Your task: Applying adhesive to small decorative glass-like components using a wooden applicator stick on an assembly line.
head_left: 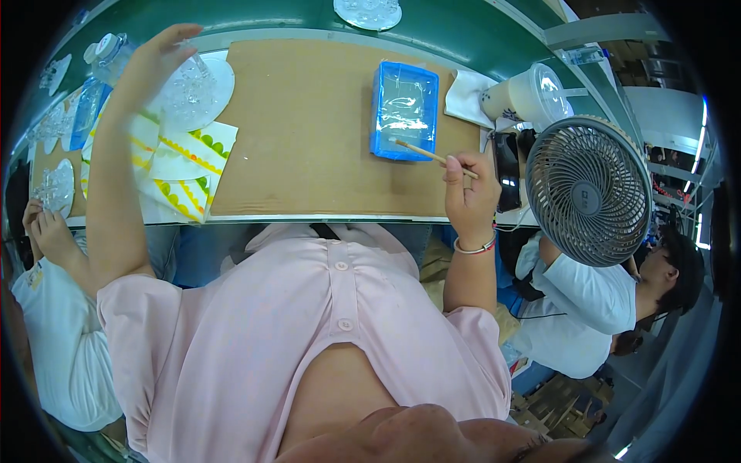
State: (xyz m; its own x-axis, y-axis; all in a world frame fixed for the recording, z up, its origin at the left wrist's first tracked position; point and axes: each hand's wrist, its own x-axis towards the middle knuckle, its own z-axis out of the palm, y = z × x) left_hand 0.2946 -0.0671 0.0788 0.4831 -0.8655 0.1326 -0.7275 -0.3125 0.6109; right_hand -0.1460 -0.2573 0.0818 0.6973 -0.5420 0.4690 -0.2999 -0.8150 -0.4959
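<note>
My right hand [469, 193] is closed on a thin wooden stick [421, 150], held between thumb and fingers. The stick's far end points left over the near edge of a blue tray [376, 116], which has a shiny, clear surface inside. Over at the far left, my left hand [166, 52] is raised above a round white plate [224, 85] heaped with small clear pieces [187, 96]. Its fingers look stretched and apart, though slightly blurred; I see nothing held in them. White sheets with yellow and green patterns [181, 166] lie beside the plate, partly behind my left forearm.
Brown cardboard [301, 131] covers the table. At right are a lidded cup [513, 96], a dark phone-like object [507, 170] and a round fan [588, 193]. A plastic bottle [112, 58] stands far left. Other people sit on both sides; one person's hands [54, 231] are at the left.
</note>
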